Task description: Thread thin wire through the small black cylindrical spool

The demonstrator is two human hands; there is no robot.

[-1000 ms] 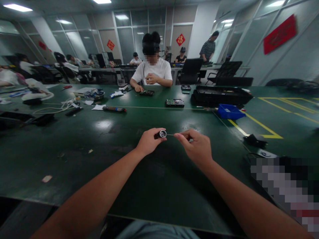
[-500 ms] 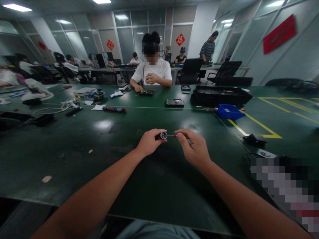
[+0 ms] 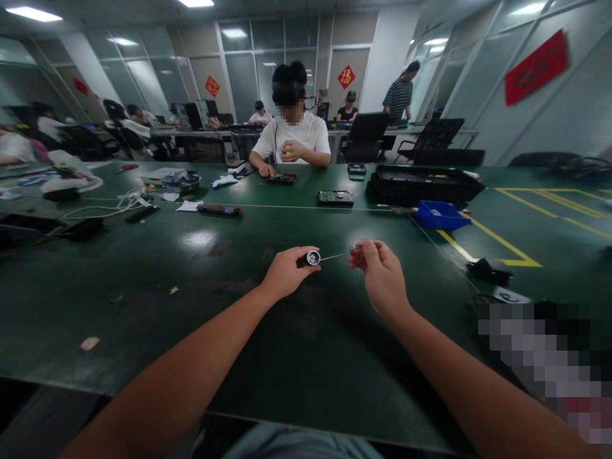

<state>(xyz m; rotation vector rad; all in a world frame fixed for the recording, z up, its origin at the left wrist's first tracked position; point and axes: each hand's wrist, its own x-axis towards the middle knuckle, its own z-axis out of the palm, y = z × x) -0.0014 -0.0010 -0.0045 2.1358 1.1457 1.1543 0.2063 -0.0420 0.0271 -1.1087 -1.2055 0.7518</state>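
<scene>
1. The left hand (image 3: 285, 272) is curled shut around a small black cylindrical handle with a round silver end (image 3: 309, 259), thumb and fingers wrapped over its body, the silver face turned toward the camera.
2. The right hand (image 3: 382, 277) pinches a thin silver metal rod (image 3: 335, 256) between thumb and fingertips; the grip is narrow and closed on the rod's far end.
3. The rod runs from the handle's silver end across the gap to the right hand's fingers, tilted slightly upward to the right. Whether its tip sits inside the handle or only touches it is too small to tell.
4. Both hands hover above the dark green table (image 3: 215, 306), near its middle, with the 2 bare forearms reaching in from the lower edge.
5. Farther out on the table, well apart from the hands, lie a dark circuit board (image 3: 335, 197), a blue plastic tray (image 3: 440, 214) and a long black open case (image 3: 425, 183) behind the tray.
6. To the left lie a dark pen-like tool (image 3: 220, 209), a coil of white cable (image 3: 115, 205) and scraps of white paper.
7. Yellow tape lines (image 3: 502, 242) mark the table's right part, with a small black object (image 3: 488, 271) beside them.
8. Across the table sits a person in a white T-shirt (image 3: 292, 137), hands raised near the chest, with another board in front of them.
9. More people sit at desks in the background, and 1 stands by the glass partition.
</scene>
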